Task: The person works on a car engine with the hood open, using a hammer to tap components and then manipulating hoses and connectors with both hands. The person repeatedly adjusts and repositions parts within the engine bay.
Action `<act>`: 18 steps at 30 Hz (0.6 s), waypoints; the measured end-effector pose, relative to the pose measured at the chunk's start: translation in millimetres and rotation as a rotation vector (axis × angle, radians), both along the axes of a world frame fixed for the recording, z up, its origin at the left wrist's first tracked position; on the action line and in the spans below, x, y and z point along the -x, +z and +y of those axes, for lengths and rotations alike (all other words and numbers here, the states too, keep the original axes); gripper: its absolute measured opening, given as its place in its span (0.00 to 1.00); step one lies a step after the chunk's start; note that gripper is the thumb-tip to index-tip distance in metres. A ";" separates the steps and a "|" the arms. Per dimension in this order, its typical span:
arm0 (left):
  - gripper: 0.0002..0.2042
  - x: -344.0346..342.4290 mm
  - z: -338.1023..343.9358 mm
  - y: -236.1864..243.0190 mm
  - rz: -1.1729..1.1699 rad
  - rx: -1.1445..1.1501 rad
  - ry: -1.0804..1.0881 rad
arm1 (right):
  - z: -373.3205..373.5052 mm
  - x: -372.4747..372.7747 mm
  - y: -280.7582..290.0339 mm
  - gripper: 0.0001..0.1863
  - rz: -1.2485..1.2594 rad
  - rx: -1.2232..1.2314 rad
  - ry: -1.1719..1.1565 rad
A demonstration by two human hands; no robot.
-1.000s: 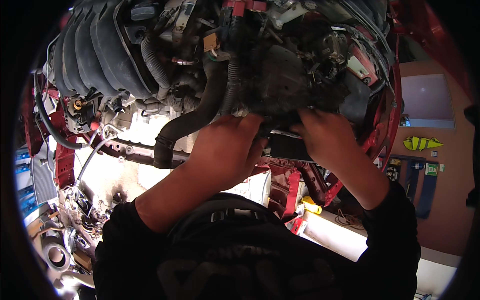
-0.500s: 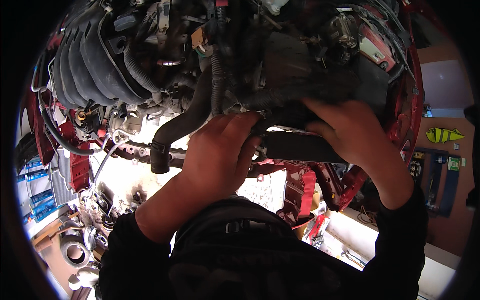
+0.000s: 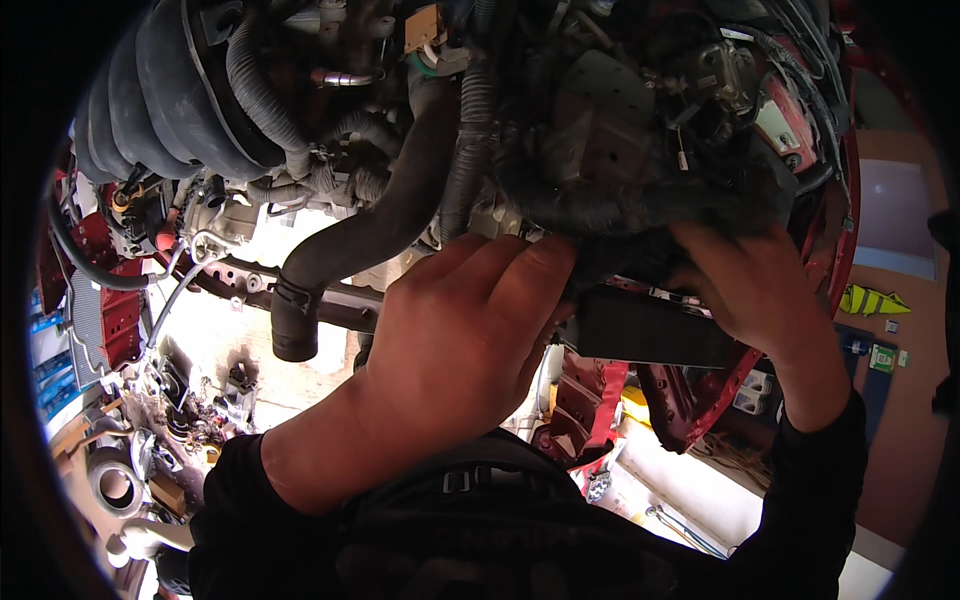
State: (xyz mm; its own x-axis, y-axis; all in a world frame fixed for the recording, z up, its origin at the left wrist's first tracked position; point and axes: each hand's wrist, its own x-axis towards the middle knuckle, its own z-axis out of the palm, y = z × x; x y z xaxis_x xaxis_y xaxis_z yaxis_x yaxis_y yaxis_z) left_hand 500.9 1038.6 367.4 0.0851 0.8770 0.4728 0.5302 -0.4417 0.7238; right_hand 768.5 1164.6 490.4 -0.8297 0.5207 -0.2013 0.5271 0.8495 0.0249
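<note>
My left hand (image 3: 470, 315) is closed at the front of an open engine bay, its fingers curled round a dark part they mostly hide. Further right, my right hand (image 3: 755, 290) has its finger and thumb bent about another dark piece, too shadowed to name. A thick wrapped wiring harness (image 3: 620, 205) runs just beyond both hands. Below it, between the hands, is a flat black panel (image 3: 650, 328). To the left of my left hand, a black radiator hose (image 3: 370, 235) hangs with its lower end loose and a clamp round it.
A ribbed black engine cover (image 3: 165, 95) fills the far left. Corrugated tubing (image 3: 468, 150) descends beside the hose. Red body metal (image 3: 690, 400) juts out below the right hand. Loose parts and a ring-shaped piece (image 3: 115, 482) lie on the floor at lower left.
The whole view has shifted and come closer to the engine bay. Both hands appear slightly further right, still at the dark parts near the harness. The hose end still hangs loose.
</note>
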 end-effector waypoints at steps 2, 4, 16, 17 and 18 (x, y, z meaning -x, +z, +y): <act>0.22 0.5 0.0 -1.2 -0.008 -0.008 -0.010 | 1.0 0.3 1.9 0.35 -0.018 -0.007 0.012; 0.22 1.3 1.0 -2.6 -0.013 -0.018 -0.029 | 2.9 0.6 4.3 0.36 0.017 0.030 0.022; 0.23 5.1 5.2 -5.3 -0.055 -0.029 -0.054 | 6.1 -7.1 -2.0 0.34 0.126 0.013 0.077; 0.23 5.6 5.5 -4.8 -0.054 -0.032 -0.057 | 6.9 -7.6 -1.6 0.34 0.151 0.023 0.082; 0.23 6.5 6.0 -4.0 -0.055 -0.031 -0.066 | 7.5 -7.7 -1.0 0.34 0.134 0.032 0.082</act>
